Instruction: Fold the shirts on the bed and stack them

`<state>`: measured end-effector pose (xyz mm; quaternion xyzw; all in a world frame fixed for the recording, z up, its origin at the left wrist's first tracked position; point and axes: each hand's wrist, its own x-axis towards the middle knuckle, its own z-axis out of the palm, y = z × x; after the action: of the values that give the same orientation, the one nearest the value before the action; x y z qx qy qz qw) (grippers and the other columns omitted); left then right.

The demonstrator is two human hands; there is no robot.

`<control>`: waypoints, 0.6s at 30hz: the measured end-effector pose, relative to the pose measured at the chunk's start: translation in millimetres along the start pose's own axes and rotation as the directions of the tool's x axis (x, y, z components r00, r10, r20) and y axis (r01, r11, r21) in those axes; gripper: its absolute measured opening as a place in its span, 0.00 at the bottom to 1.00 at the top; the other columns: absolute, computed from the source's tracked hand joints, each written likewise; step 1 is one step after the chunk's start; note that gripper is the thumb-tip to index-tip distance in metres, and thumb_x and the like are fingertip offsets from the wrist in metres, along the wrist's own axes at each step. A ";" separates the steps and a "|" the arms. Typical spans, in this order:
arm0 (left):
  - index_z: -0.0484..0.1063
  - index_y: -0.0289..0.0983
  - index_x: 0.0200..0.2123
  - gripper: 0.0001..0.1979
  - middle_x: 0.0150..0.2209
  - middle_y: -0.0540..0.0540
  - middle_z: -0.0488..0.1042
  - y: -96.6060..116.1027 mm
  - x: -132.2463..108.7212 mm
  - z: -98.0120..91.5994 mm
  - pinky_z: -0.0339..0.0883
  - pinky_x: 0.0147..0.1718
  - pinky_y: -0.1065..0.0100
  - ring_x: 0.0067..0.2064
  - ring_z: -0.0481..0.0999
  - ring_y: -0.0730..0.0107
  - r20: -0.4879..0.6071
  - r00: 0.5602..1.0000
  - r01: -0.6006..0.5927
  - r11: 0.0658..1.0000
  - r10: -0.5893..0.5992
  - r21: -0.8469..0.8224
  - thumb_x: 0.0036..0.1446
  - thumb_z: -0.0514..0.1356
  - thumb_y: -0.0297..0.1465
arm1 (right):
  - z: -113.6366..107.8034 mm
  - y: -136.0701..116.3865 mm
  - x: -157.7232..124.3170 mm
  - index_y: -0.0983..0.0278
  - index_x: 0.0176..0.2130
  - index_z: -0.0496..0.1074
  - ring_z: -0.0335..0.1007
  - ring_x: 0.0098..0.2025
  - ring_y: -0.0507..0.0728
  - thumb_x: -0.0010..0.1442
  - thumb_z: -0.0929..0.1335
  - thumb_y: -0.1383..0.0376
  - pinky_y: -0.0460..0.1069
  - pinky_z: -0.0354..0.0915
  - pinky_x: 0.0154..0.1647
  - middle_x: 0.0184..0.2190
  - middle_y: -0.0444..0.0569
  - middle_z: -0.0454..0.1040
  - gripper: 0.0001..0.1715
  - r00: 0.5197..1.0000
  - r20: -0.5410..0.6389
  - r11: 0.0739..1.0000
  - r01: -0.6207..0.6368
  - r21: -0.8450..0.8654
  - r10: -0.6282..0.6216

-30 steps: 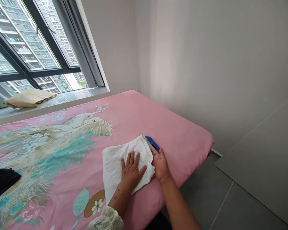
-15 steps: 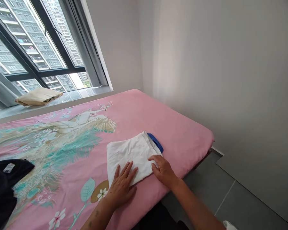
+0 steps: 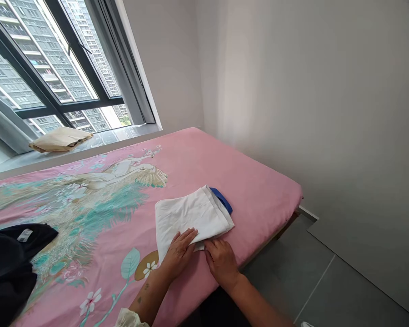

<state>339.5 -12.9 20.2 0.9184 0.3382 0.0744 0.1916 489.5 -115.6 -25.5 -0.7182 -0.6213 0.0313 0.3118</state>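
A folded white cloth (image 3: pixel 187 213) with a blue part (image 3: pixel 221 199) showing at its far right edge lies on the pink bed (image 3: pixel 259 181). My left hand (image 3: pixel 180 254) rests on the cloth's near edge, its fingers stretched out and lying flat. Beside it on the right, my right hand (image 3: pixel 221 261) has its fingers curled at the near edge, closed on a bit of the white fabric.
Dark clothing (image 3: pixel 10 268) with a white label lies at the left of the bed. A beige folded item (image 3: pixel 61 139) sits on the windowsill. Grey walls stand behind and to the right, above a tiled floor (image 3: pixel 293 268).
My right hand has moved left and nearer, from the cloth's right side to its near edge, and its fingers have closed. The near edge is now slightly lifted. My left hand has shifted little.
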 end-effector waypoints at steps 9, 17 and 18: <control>0.60 0.46 0.58 0.21 0.60 0.48 0.63 1.7 -3.1 5.9 0.50 0.61 0.54 0.62 0.58 0.69 -0.081 0.996 -0.027 0.999 0.028 0.017 0.63 0.45 0.35 | 3.0 -14.0 13.7 0.63 0.41 0.71 0.70 0.38 0.55 0.61 0.61 0.67 0.47 0.58 0.37 0.36 0.50 0.75 0.11 0.995 0.073 0.995 -0.071 0.067 0.066; 0.59 0.47 0.59 0.21 0.60 0.47 0.63 1.9 -3.7 4.2 0.52 0.60 0.53 0.62 0.59 0.66 -0.136 0.988 -0.068 0.996 0.077 0.064 0.63 0.45 0.35 | 2.5 -22.2 19.8 0.61 0.40 0.71 0.73 0.35 0.54 0.62 0.60 0.66 0.45 0.60 0.34 0.35 0.48 0.77 0.12 0.977 0.074 0.954 -0.211 0.214 0.199; 0.59 0.47 0.59 0.21 0.60 0.47 0.63 2.4 -4.9 4.1 0.52 0.60 0.53 0.62 0.59 0.66 -0.133 0.987 -0.080 0.993 0.090 0.084 0.63 0.45 0.35 | 1.6 -24.1 17.4 0.61 0.39 0.71 0.73 0.35 0.55 0.61 0.60 0.66 0.46 0.60 0.34 0.35 0.48 0.77 0.12 0.978 0.108 0.966 -0.197 0.169 0.180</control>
<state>338.3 -18.9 17.4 0.9315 0.3137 0.1320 0.1281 471.7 -98.3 -9.1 -0.7410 -0.5583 0.1495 0.3419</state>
